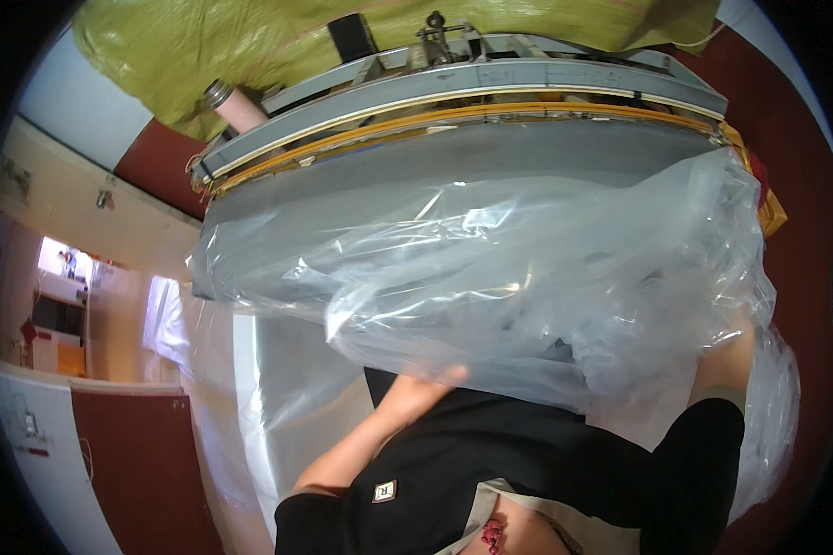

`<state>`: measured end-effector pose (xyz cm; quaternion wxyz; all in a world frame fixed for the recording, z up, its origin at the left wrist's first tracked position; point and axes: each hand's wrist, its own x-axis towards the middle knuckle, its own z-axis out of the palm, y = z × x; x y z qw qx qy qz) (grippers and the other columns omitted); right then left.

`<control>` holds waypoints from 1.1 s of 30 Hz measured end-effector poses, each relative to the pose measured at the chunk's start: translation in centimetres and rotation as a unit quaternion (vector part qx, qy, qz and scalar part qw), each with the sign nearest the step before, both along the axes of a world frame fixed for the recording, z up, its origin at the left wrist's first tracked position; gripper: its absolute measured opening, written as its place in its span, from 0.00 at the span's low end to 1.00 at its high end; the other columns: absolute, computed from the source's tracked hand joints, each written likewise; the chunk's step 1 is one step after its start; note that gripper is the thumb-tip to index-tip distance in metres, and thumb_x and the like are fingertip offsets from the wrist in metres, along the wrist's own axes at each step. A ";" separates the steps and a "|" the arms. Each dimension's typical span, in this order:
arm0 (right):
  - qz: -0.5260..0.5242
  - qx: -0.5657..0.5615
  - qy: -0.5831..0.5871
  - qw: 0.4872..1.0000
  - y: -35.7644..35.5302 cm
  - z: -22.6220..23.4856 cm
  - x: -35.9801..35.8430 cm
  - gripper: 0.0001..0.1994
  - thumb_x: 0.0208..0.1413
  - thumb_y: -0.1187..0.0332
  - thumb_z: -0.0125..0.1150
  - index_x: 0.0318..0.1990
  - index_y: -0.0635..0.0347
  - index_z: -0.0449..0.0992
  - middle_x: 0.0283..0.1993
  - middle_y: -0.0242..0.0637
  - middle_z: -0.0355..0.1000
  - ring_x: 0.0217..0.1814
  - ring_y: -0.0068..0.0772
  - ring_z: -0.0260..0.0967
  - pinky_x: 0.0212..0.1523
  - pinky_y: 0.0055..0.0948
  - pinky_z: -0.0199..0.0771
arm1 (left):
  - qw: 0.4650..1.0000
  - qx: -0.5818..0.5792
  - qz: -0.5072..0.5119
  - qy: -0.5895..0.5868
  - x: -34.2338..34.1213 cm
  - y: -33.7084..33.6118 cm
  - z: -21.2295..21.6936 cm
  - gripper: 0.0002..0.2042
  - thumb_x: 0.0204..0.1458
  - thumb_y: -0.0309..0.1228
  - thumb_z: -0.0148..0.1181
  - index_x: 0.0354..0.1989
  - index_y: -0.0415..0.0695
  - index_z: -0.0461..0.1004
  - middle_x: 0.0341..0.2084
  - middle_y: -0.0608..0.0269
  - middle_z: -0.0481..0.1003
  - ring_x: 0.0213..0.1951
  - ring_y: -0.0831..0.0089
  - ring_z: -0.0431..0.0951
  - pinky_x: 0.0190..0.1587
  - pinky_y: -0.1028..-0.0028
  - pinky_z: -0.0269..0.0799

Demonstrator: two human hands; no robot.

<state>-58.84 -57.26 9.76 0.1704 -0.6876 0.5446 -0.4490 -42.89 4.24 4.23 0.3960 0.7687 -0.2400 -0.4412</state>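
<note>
A big crumpled sheet of clear plastic film (416, 240) spreads across the grey work surface (565, 143) and bunches up toward the right. At its near edge, in front of my body, my left hand (435, 377) grips the film, with its fingers partly hidden in the folds. My right forearm (727, 365) reaches up into the gathered film on the right. The plastic covers my right hand there, so its fingers cannot be made out. Some of the film hangs down past my right arm.
Behind the surface runs a long grey metal frame (491, 79) with an orange strip. A pink thermos (238, 106) and a dark flat box (352, 37) stand near a yellow-green cover (241, 37). More clear sheeting (305, 370) hangs at the left.
</note>
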 end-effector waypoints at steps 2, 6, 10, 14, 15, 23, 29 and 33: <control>0.010 -0.002 -0.004 1.000 -1.7 -0.1 -1.7 0.17 0.56 0.61 0.44 0.46 0.65 0.69 0.41 0.38 0.70 0.45 0.30 0.64 0.47 0.27 0.61 | 0.982 -0.128 0.135 0.029 1.9 1.1 -2.3 0.14 0.47 0.34 0.57 0.42 0.43 0.67 0.35 0.61 0.69 0.39 0.70 0.68 0.42 0.70 0.66; 0.071 0.017 -0.024 0.997 6.5 -5.5 -5.1 0.18 0.56 0.61 0.44 0.46 0.65 0.69 0.41 0.38 0.70 0.45 0.30 0.64 0.47 0.27 0.61 | 0.755 -0.369 0.542 0.026 9.0 5.7 6.4 0.08 0.55 0.37 0.45 0.36 0.49 0.67 0.26 0.69 0.68 0.21 0.79 0.67 0.21 0.79 0.65; 0.077 0.017 -0.047 0.996 8.2 -4.6 -6.7 0.18 0.56 0.61 0.44 0.46 0.66 0.69 0.41 0.38 0.70 0.45 0.30 0.64 0.47 0.27 0.61 | 0.712 -0.234 0.293 -0.594 23.1 12.7 13.6 0.06 0.51 0.30 0.52 0.34 0.43 0.67 0.27 0.68 0.71 0.22 0.77 0.68 0.24 0.80 0.64; 0.070 0.005 -0.054 0.996 2.4 -2.1 -5.7 0.18 0.56 0.61 0.44 0.46 0.66 0.68 0.42 0.38 0.69 0.45 0.30 0.64 0.47 0.27 0.61 | 0.531 -0.009 0.234 -0.815 27.7 6.9 17.5 0.05 0.44 0.22 0.55 0.31 0.40 0.69 0.28 0.59 0.71 0.31 0.67 0.69 0.33 0.75 0.65; 0.072 0.006 -0.057 0.996 0.5 -1.8 -4.9 0.18 0.56 0.61 0.44 0.46 0.66 0.68 0.42 0.38 0.69 0.46 0.30 0.64 0.48 0.27 0.61 | 0.460 -0.053 0.222 -0.858 27.4 4.7 17.8 0.07 0.42 0.20 0.56 0.30 0.40 0.70 0.28 0.57 0.71 0.34 0.64 0.69 0.34 0.72 0.65; 0.113 0.023 -0.075 0.990 -1.2 -3.6 -4.6 0.18 0.56 0.61 0.45 0.46 0.66 0.68 0.42 0.38 0.69 0.46 0.30 0.64 0.48 0.27 0.60 | 0.816 0.012 -0.162 -0.554 22.2 0.9 -0.8 0.31 0.49 0.46 0.50 0.59 0.44 0.52 0.60 0.58 0.50 0.63 0.58 0.44 0.61 0.56 0.40; 0.143 0.041 -0.091 0.985 -2.5 -5.4 -4.3 0.18 0.56 0.61 0.45 0.46 0.66 0.68 0.43 0.38 0.69 0.47 0.30 0.63 0.48 0.26 0.60 | 0.800 -0.014 -0.133 -0.585 22.7 0.8 0.6 0.27 0.49 0.45 0.49 0.55 0.42 0.60 0.55 0.55 0.59 0.55 0.56 0.58 0.54 0.58 0.53; 0.125 0.035 -0.096 0.987 -5.0 -4.7 -9.3 0.18 0.56 0.61 0.45 0.47 0.66 0.68 0.43 0.38 0.69 0.47 0.30 0.63 0.49 0.26 0.60 | 0.809 -0.124 -0.099 -0.566 24.3 -2.2 0.4 0.20 0.48 0.41 0.52 0.45 0.40 0.69 0.42 0.55 0.70 0.42 0.56 0.67 0.42 0.64 0.63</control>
